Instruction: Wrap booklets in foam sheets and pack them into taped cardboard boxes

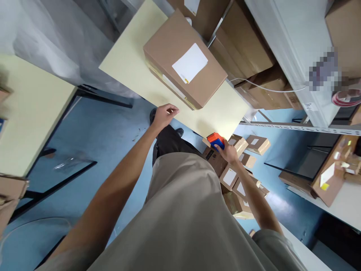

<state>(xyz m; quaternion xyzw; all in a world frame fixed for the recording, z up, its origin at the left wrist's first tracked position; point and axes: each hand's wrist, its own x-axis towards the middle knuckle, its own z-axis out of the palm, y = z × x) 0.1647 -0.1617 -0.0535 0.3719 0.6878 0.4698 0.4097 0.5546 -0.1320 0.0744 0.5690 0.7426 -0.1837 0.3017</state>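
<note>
My right hand point(229, 152) is wrapped round an orange-and-blue hand-held tool point(216, 140), just off the near corner of the cream table point(158, 90); its exact kind does not show. At the table's front edge, my left hand point(166, 116) has its thumb and fingertips pinched together. Whether anything small is between them I cannot make out. Beyond both hands, a closed brown cardboard box point(158, 41) lies on the table with a white label point(190, 62) on top. Clear tape runs along its near side. Neither hand touches the box.
Large cartons point(245, 41) stand behind the table beside a grey metal shelf point(296, 45) with a white cable point(267, 88). Several smaller boxes point(229, 175) are stacked at the right. Another cream table point(34, 109) is at the left, its black legs point(67, 180) over the blue floor.
</note>
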